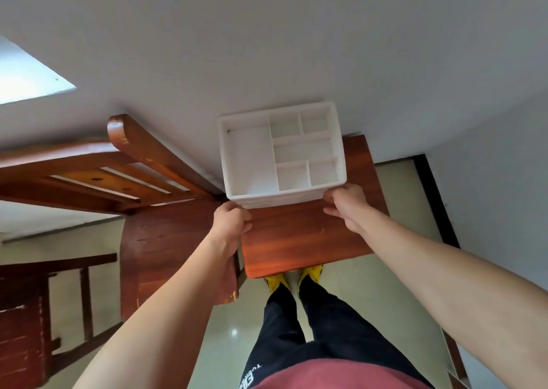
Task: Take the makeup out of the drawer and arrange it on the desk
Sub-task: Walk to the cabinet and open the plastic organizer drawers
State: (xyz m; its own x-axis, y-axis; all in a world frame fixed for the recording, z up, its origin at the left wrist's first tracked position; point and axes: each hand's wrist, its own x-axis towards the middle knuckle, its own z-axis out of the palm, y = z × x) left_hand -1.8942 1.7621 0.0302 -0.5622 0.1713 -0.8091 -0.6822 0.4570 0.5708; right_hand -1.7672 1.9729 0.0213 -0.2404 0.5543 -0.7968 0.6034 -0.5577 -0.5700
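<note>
White organizer [252, 157] sits dead ahead on desk [296, 240], drawer front [281, 202] toward the person, left hand [234, 219] & right hand [347, 204] each gripping 1 front corner, equally near.

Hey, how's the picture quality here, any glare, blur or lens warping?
Head view: strong wide-angle warping, the forearms stretch and the desk edges skew; a small glare spot on the floor tile; the bright patch at upper left is washed out; the white organizer is sharp, its dividers clear; light is soft, shadows faint.
</note>
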